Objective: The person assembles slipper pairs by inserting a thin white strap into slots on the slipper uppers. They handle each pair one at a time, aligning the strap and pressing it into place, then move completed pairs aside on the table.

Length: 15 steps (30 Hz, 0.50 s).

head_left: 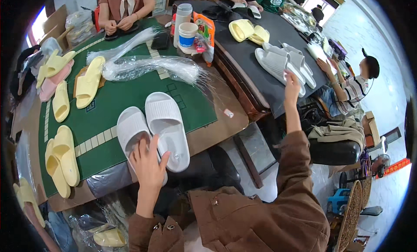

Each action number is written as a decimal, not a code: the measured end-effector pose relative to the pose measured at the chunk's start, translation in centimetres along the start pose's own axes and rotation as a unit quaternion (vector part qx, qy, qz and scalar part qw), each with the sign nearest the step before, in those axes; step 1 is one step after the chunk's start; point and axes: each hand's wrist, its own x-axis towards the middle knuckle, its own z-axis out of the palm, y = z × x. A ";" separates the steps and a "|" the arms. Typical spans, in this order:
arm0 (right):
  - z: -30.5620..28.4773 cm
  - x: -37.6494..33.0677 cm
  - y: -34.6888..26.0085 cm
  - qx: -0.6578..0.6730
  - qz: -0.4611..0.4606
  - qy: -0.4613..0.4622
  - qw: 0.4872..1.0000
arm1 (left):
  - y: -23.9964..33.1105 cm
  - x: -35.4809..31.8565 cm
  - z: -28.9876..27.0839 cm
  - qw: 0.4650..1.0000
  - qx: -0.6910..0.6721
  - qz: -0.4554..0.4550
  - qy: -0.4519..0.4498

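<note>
A pair of light grey slide slippers lies side by side at the near edge of the green-topped table: the left slipper [131, 126] and the right slipper [167, 121]. My left hand [147, 163] rests over their near ends with its fingers spread, touching them rather than gripping. My right hand [292, 87] is raised at the right, fingers pinched together, with a small pale bit at the tips that I cannot make out. Behind that hand, several grey slippers [278, 63] lie on the dark table, and I cannot tell whether the hand touches them.
Bundles of clear plastic strands [152, 69] cross the green mat [130, 93]. Yellow slippers [90, 82] lie along its left side. Cups [187, 34] and an orange packet [204, 32] stand at the back. Co-workers sit at the far side and right. A black chair [336, 145] stands at the right.
</note>
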 end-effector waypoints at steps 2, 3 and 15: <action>-2.6 5.0 5.3 -0.084 0.025 0.015 0.996 | 0.6 1.0 0.9 0.999 0.019 0.023 -0.011; -3.7 7.1 6.9 -0.138 0.047 -0.005 0.989 | 1.1 1.6 1.3 0.999 0.022 0.021 -0.010; -2.4 19.2 18.1 -0.329 -0.055 -0.063 0.941 | -1.0 2.1 1.5 0.999 0.038 -0.001 -0.005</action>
